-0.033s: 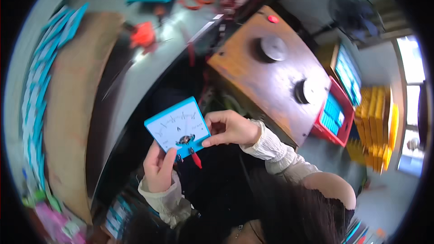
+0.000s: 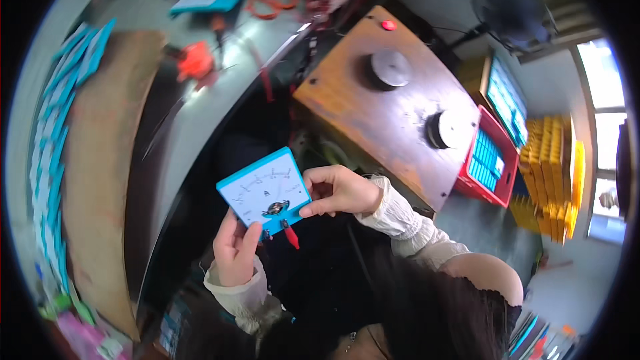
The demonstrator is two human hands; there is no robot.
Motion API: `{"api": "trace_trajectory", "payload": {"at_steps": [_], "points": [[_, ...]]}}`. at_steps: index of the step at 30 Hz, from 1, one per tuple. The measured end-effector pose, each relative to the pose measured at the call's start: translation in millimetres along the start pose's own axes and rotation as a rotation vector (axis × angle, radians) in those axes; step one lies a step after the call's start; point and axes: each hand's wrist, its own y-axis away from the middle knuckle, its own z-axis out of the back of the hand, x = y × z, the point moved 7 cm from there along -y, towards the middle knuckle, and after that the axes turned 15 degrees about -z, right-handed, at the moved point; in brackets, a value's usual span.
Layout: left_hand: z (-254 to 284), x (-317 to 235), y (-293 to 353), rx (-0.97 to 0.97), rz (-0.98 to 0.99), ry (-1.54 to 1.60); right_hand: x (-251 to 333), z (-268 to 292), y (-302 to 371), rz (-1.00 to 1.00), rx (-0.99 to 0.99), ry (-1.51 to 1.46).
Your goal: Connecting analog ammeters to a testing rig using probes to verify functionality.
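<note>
Both of my hands hold an analogue panel meter [image 2: 260, 183] with a blue frame and a white scale face, tilted up in front of my body. My left hand [image 2: 235, 252] grips its lower left corner, thumb on the front. On the right edge, my right hand [image 2: 341, 191] pinches the frame between thumb and fingers. Near the meter's lower edge its mechanism shows through an opening. A red terminal piece [image 2: 291, 237] and a dark one stick out below the frame. The backs of the fingers behind the meter are hidden.
A wooden box with a metal top [image 2: 400, 100] carries two round metal weights and a red button. A red crate [image 2: 490, 187] of blue parts and yellow stacked trays [image 2: 550, 173] stand right. On the left bench are stacked meters [image 2: 53, 167], a cardboard strip [image 2: 107, 180] and orange-handled scissors [image 2: 273, 3].
The surroundings have shifted slightly left in the picture as my head turned a little. Both hands keep their hold on the meter, which has barely moved.
</note>
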Motion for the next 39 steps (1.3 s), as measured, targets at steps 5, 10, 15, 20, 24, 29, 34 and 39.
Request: {"api": "trace_trajectory", "payload": {"at_steps": [5,10,15,20,24,29,34,39], "points": [[-38,16,-22,0.110,-0.054,-0.102,-30,141,79,0.345,-0.838,-0.480],[-36,8,-32,0.180,-0.055,-0.149,-73,243,104,0.529,-1.319,-0.677],[-24,12,-24,0.098,-0.009,-0.150,-74,249,98,0.512,-1.311,-0.774],[-19,19,-13,0.012,0.005,-0.015,-67,246,93,0.527,-1.315,-0.723],[-19,10,-19,-0.020,-0.137,-0.006,-65,243,114,0.614,-1.559,-0.352],[-1,-28,-13,-0.211,-0.391,-0.385,41,137,85,0.545,-1.025,0.069],[4,-28,-2,-0.264,-0.289,-0.374,81,5,-11,0.541,-0.250,0.414],[47,-27,33,-0.553,-0.344,0.067,65,-70,-47,0.257,-0.092,-0.032]]}}
